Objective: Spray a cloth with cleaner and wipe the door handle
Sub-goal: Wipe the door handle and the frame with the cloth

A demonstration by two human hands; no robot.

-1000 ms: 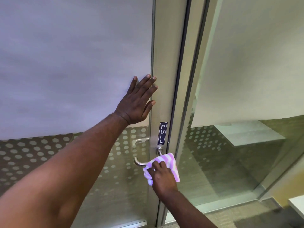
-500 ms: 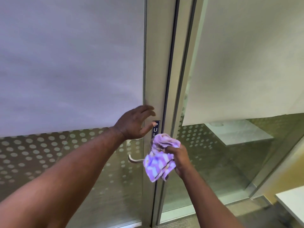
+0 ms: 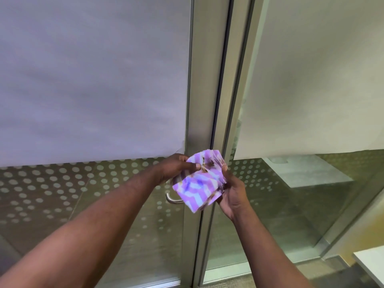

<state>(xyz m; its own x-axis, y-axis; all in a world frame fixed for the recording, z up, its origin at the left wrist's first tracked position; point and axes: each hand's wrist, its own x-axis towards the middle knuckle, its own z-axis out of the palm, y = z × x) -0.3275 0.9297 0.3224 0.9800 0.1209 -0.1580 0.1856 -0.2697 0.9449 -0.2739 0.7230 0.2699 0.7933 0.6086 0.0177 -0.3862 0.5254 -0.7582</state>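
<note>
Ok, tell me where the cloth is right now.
The cloth is low in the head view, held between the left hand and right hand, covering most of the door handle.

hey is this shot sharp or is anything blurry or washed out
Head view: slight motion blur softens the cloth and both the left hand and right hand; wide-angle lens bows the door frame; the door handle shows a small highlight.

both forearms are extended forward and brought together at the middle. the left hand [image 3: 176,166] is turned palm-down, its fingers pinched closed on the cloth [image 3: 200,181]. the right hand [image 3: 233,193] is cupped beneath, its fingers curled closed around the same cloth.
</note>
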